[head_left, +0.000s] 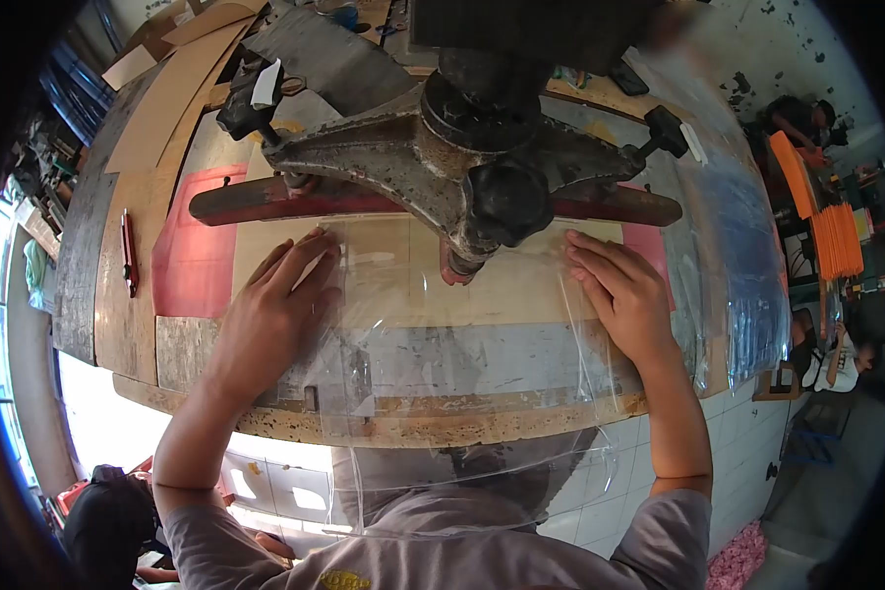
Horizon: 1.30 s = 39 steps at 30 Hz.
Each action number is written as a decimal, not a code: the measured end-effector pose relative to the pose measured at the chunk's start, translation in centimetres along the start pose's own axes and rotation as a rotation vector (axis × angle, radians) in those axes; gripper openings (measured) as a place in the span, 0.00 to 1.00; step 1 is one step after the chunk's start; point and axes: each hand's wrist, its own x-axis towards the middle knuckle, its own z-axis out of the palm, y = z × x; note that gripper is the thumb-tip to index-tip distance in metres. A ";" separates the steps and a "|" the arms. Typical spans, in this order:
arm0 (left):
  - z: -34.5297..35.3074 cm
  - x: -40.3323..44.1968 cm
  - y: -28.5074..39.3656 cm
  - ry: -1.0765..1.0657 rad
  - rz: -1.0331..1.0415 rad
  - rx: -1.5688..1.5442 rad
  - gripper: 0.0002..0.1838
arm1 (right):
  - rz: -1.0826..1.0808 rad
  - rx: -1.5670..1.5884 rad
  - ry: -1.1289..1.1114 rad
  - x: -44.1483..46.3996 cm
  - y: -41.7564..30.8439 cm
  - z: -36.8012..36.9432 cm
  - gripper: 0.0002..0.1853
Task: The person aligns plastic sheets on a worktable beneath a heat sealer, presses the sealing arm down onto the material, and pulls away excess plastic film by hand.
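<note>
A clear plastic sheet (pixel 462 364) lies across the work board and hangs over its near edge toward my lap. My left hand (pixel 277 310) is at the sheet's left edge, fingers forward and together, the tips closed on the film. Along the right edge, my right hand (pixel 621 295) has its fingers and thumb closed on the film in the same way. Above the sheet stands a metal press head (pixel 374 162) with a long red bar (pixel 354 200) just beyond my fingertips. Under the film is a pale yellow panel (pixel 521 290) with pink sheeting (pixel 197 236) beside it.
A red cutter knife (pixel 128 251) lies on the wooden table at left. Brown cardboard (pixel 172 98) is behind it. Stacked clear bluish plastic (pixel 737 265) lies at right. Orange sheets (pixel 838 241) and other people are farther right. A black knob (pixel 506 202) protrudes between my hands.
</note>
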 end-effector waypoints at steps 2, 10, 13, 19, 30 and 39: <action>0.0 0.0 0.0 0.006 0.009 0.006 0.21 | 0.011 0.019 0.002 0.0 0.0 0.1 0.11; -0.1 0.0 0.0 0.009 0.012 0.010 0.20 | -0.008 -0.011 0.029 0.0 -0.2 0.0 0.11; -0.1 0.1 -0.1 0.008 0.014 0.011 0.20 | -0.011 -0.015 0.034 -0.1 -0.1 0.0 0.10; -0.3 0.1 0.1 0.015 0.010 0.005 0.19 | -0.018 -0.023 0.053 -0.3 -0.2 0.2 0.10; -0.3 -0.2 0.0 0.041 0.034 -0.024 0.19 | -0.020 0.001 0.065 -0.6 -0.5 0.1 0.10; -0.2 -0.3 -0.1 0.035 0.033 -0.025 0.19 | -0.001 0.012 0.071 -0.9 -0.1 0.4 0.10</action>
